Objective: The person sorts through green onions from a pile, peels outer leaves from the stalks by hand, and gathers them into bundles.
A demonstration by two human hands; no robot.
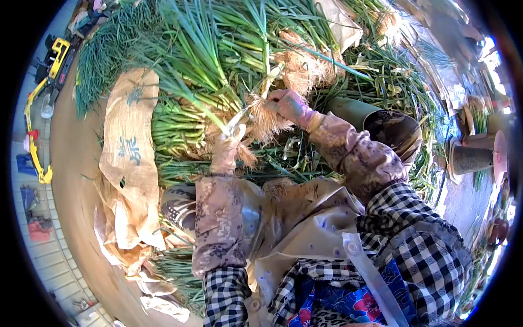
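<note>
My left hand (pixel 225 151) is closed around the pale lower end of a green onion (pixel 220 124), whose green leaf slants up to the left. My right hand (pixel 294 107), in a pinkish, stained covering, is curled shut beside a tangle of tan roots (pixel 265 121). A pale, yellowish stalk or leaf (pixel 271 80) reaches down to its fingertips; what exactly they pinch is hidden. Around both hands lie green onions (pixel 210 60) in a thick heap, their long leaves pointing away from me. More bunched roots (pixel 298 64) lie just beyond my right hand.
A tan paper sack (pixel 131 147) with blue writing lies left of the heap. Loose leaves (pixel 392 82) cover the ground at right. A metal-grey cylinder with a pinkish flange (pixel 473 159) stands at far right. A yellow toy-like excavator (pixel 46 82) is at far left.
</note>
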